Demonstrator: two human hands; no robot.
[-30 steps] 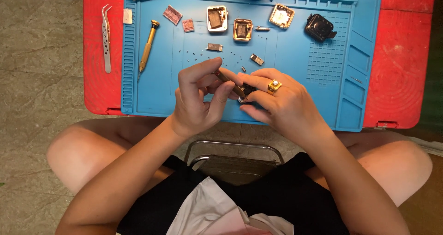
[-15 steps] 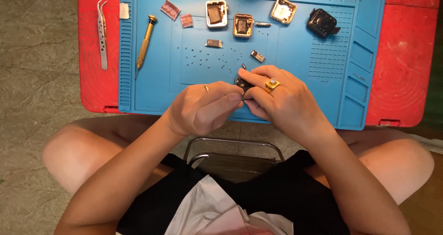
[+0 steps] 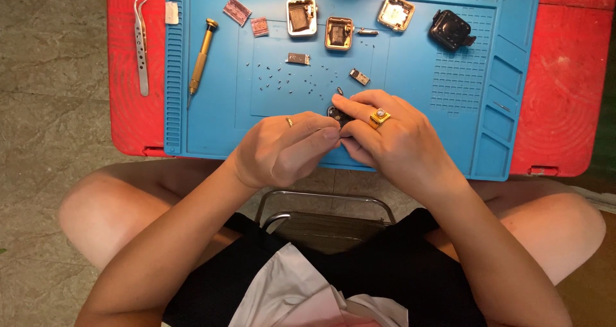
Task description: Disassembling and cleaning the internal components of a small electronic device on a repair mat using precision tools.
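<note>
Both hands meet over a blue mat (image 3: 218, 115), the left hand (image 3: 282, 148) and right hand (image 3: 391, 141) pinching a small dark part (image 3: 336, 113). A brass screwdriver (image 3: 200, 59) lies at ten o'clock from them.

You have no packages, signs or screens in front of you. The nearest thing to a label is a small white rectangular tag (image 3: 171, 12), lying at the far left edge of the blue silicone work mat (image 3: 212, 128), just right of the steel tweezers (image 3: 140, 44).

A small dark part (image 3: 336, 113) is mostly hidden between the left hand (image 3: 282, 148) and right hand (image 3: 391, 141); its kind cannot be told.
</note>
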